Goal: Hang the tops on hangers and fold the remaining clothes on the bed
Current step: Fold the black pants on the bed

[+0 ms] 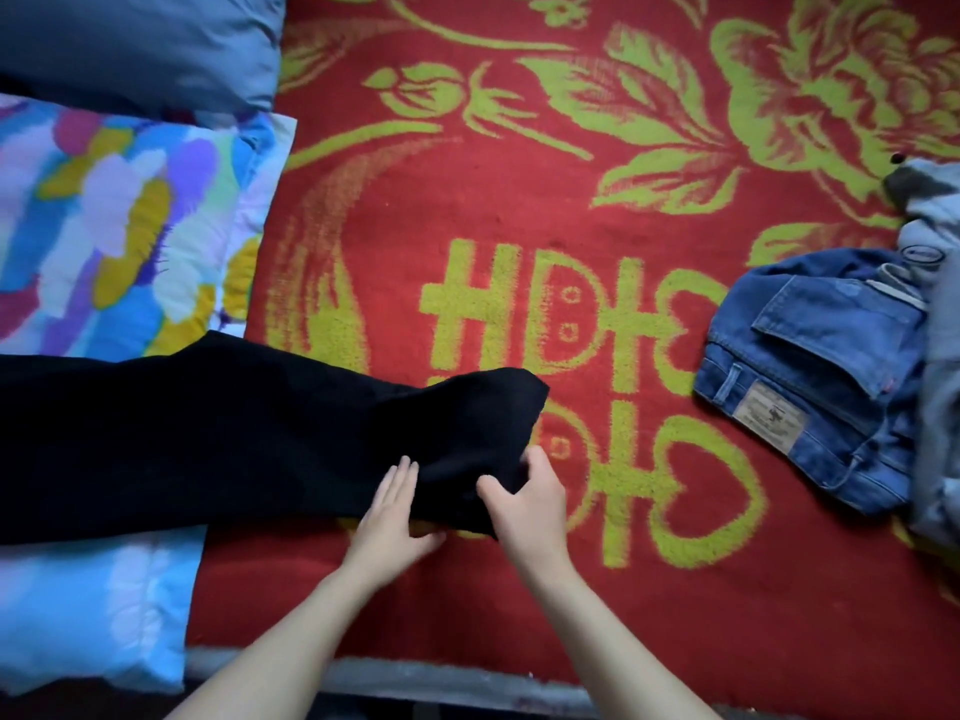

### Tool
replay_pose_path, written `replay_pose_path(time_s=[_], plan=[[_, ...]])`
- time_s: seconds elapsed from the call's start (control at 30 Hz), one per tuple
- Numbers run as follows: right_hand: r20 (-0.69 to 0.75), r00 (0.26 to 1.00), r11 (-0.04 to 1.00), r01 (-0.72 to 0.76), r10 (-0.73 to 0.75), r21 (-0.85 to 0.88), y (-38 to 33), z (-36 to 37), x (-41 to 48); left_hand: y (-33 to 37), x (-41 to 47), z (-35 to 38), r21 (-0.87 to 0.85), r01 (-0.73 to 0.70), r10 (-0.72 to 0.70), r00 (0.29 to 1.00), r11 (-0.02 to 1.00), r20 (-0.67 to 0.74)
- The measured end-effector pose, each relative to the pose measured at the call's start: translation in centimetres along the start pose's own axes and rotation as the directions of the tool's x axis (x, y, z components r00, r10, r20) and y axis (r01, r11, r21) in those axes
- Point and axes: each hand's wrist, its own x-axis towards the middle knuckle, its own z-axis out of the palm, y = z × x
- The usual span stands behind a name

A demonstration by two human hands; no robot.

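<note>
Folding is the step in hand here. The black garment [234, 433] lies stretched across the red blanket [519, 200], its far end over the pillows [104, 226] on the left. The left hand [389, 511] presses flat on its near edge, fingers straight and together, while the right hand [524, 506] has thumb and curled fingers clamped on the bunched end. Next, I'd say, that end wants lifting and carrying leftward over the length, edges matched, with the blue jeans [810, 376] well apart on the right.
</note>
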Motion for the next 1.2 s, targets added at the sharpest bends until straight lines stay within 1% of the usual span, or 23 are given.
replay_pose_path(time_s=[0.07,0.1,0.13,0.2,0.23,0.27,0.33,0.37,0.47,0.5,0.53,0.57,0.63,0.67,0.7,0.73,0.83,0.9,0.93,1.0,1.07,1.13,1.2], plan=[[0.038,0.993,0.993,0.112,-0.111,-0.027,-2.5,2.3,-1.6,-0.2,-1.0,-0.7,-0.139,-0.012,0.003,0.998,0.99,-0.067],[0.067,0.984,0.984,0.169,-0.165,-0.052,-3.5,3.7,-2.3,-0.9,-1.5,-0.6,-0.192,-0.019,-0.01,0.989,0.981,-0.149],[0.094,0.97,0.969,0.234,-0.226,-0.084,-4.5,5.2,-2.9,-1.5,-2.1,-0.7,-0.253,0.037,-0.089,0.977,0.967,-0.195],[0.143,0.929,0.921,0.361,-0.342,-0.146,-6.4,8.2,-3.7,-3.2,-3.4,-0.6,-0.268,0.124,-0.17,0.973,0.955,-0.159],[0.215,0.907,0.897,0.403,-0.363,-0.183,-7.3,9.7,-3.8,-4.5,-3.7,-0.2,-0.224,0.096,-0.138,0.973,0.97,-0.184],[0.334,0.885,0.885,0.409,-0.325,-0.223,-7.8,11.2,-3.7,-5.6,-4.3,-0.1,-0.226,0.11,-0.152,0.972,0.968,-0.177],[0.561,0.819,0.881,0.345,-0.116,-0.322,-7.6,14.0,-2.8,-7.4,-5.7,-0.6,-0.15,0.113,-0.14,0.973,0.982,-0.185],[0.607,0.795,0.862,0.311,-0.005,-0.4,-6.9,15.2,-2.3,-8.5,-6.2,-0.6,-0.101,0.128,-0.144,0.975,0.987,-0.171],[0.557,0.809,0.736,0.257,0.191,-0.626,-3.5,16.5,-1.0,-10.8,-8.1,-1.9,-0.031,0.154,-0.156,0.931,0.988,-0.331],[0.521,0.83,0.711,0.244,0.198,-0.659,-2.5,16.7,-0.8,-11.7,-8.5,-2.8,-0.041,0.172,-0.172,0.88,0.984,-0.442],[0.468,0.867,0.723,0.215,0.168,-0.657,-1.7,16.7,-0.6,-12.3,-8.7,-4.0,-0.071,0.184,-0.193,0.828,0.98,-0.526],[0.387,0.914,0.772,0.156,0.124,-0.616,-1.0,16.6,-0.4,-12.7,-8.7,-5.3,-0.089,0.193,-0.207,0.774,0.977,-0.599],[0.128,0.987,0.896,-0.028,0.094,-0.443,-0.7,16.3,0.0,-13.5,-8.1,-7.6,-0.007,0.188,-0.145,0.731,0.982,-0.667],[0.0,0.992,0.923,-0.115,0.124,-0.366,-0.3,16.5,0.3,-14.2,-7.8,-8.6,0.049,0.183,-0.107,0.749,0.982,-0.654],[-0.08,0.981,0.929,-0.194,0.178,-0.315,0.0,16.6,0.7,-14.7,-7.3,-9.6,0.113,0.179,-0.078,0.8,0.977,-0.595],[-0.088,0.964,0.926,-0.264,0.249,-0.269,0.4,16.7,1.3,-15.2,-6.8,-10.3,0.187,0.173,-0.047,0.844,0.967,-0.534],[0.089,0.916,0.92,-0.386,0.391,-0.07,1.8,17.3,2.3,-15.7,-5.3,-11.5,0.344,0.115,-0.004,0.951,0.932,-0.308],[0.127,0.888,0.895,-0.447,0.442,0.006,2.0,17.2,2.9,-15.8,-4.9,-11.5,0.282,0.134,-0.102,0.987,0.95,-0.124],[0.16,0.871,0.88,-0.475,0.465,0.023,1.4,16.9,3.0,-15.7,-4.8,-11.4,0.247,0.137,-0.12,0.989,0.959,-0.086],[0.217,0.854,0.873,-0.488,0.473,0.019,-0.6,16.1,3.3,-15.6,-4.9,-10.8,0.177,0.113,-0.101,0.992,0.978,-0.077],[0.201,0.898,0.909,-0.412,0.392,0.065,-4.3,15.0,3.3,-15.3,-4.9,-10.5,0.115,0.059,-0.049,0.995,0.992,-0.087],[0.169,0.952,0.961,-0.27,0.257,0.061,-8.6,14.7,2.4,-14.9,-5.1,-10.4,0.038,0.008,-0.002,0.989,0.999,-0.149],[0.155,0.983,0.994,-0.105,0.1,0.024,-12.8,16.2,0.2,-14.7,-5.5,-10.6,-0.127,-0.059,0.027,0.97,0.99,-0.24]])
